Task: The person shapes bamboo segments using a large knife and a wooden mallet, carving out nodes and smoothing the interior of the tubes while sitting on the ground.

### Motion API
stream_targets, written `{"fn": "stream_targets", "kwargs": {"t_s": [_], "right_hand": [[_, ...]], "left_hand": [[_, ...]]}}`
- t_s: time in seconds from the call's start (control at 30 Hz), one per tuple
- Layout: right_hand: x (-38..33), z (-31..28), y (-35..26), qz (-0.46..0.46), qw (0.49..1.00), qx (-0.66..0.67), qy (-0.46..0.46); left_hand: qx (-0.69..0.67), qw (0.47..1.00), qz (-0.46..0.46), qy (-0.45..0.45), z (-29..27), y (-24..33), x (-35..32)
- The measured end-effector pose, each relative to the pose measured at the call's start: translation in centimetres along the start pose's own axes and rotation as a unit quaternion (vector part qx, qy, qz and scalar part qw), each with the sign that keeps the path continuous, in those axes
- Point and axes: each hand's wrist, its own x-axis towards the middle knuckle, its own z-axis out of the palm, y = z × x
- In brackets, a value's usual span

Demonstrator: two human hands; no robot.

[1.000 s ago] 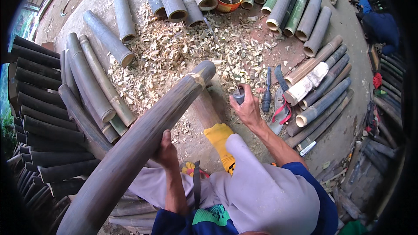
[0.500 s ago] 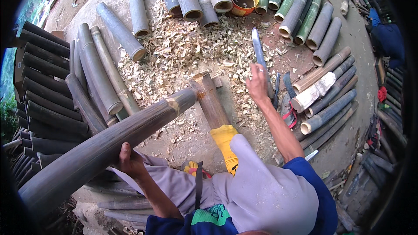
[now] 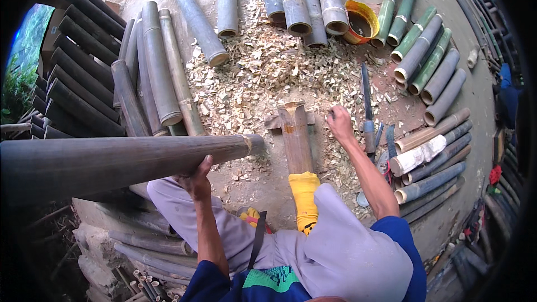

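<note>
- Head view: your left hand (image 3: pixel 196 180) has its fingers clamped on the long brown bamboo pole (image 3: pixel 128 159), raised at your left.
- Your right hand's (image 3: pixel 341 125) fingers curl; I can't tell whether they're together.
- You're seemingly positioning the pole; next calls for steady support.

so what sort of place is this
Most likely a bamboo workshop, perhaps open-air: cut bamboo tubes lie fanned around the person, whose left hand holds a dark bamboo tube; pale chips litter the ground, and a long-bladed knife lies there too.
</note>
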Motion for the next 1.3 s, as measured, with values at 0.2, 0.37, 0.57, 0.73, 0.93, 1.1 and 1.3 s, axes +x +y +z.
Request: {"fn": "stream_targets", "kwargs": {"t_s": [0.2, 0.37, 0.57, 0.73, 0.93, 1.1, 1.3], "right_hand": [[-6.4, -8.2, 2.1, 0.277, 0.902, 0.283, 0.172], [-8.4, -15.0, 8.0, 0.28, 0.665, 0.409, 0.558], [13.3, -17.1, -24.4, -0.227, 0.851, 0.422, 0.218], [11.7, -13.2, -29.2, -0.331, 0.865, 0.366, 0.093], [-3.4, -4.7, -16.7, -0.043, 0.929, 0.344, -0.127], [-13.3, -5.9, -14.9, 0.07, 0.913, 0.357, -0.185], [-13.6, -5.6, -16.2, 0.066, 0.916, 0.302, -0.255]], "left_hand": [[-0.019, 1.0, -0.007, 0.006, -0.6, -0.3, 0.8], [-0.026, 0.997, 0.068, -0.004, -0.5, 0.8, 0.3], [0.06, 0.998, 0.027, -0.013, 1.1, 0.3, -0.1], [0.011, 0.996, 0.088, -0.017, 4.4, -0.1, 0.1], [0.006, 0.992, 0.047, -0.119, 6.0, -2.7, 1.8], [-0.109, 0.967, -0.064, -0.223, 10.1, 0.9, 0.9], [-0.155, 0.927, -0.218, -0.264, 11.4, -1.3, 0.5]]}}
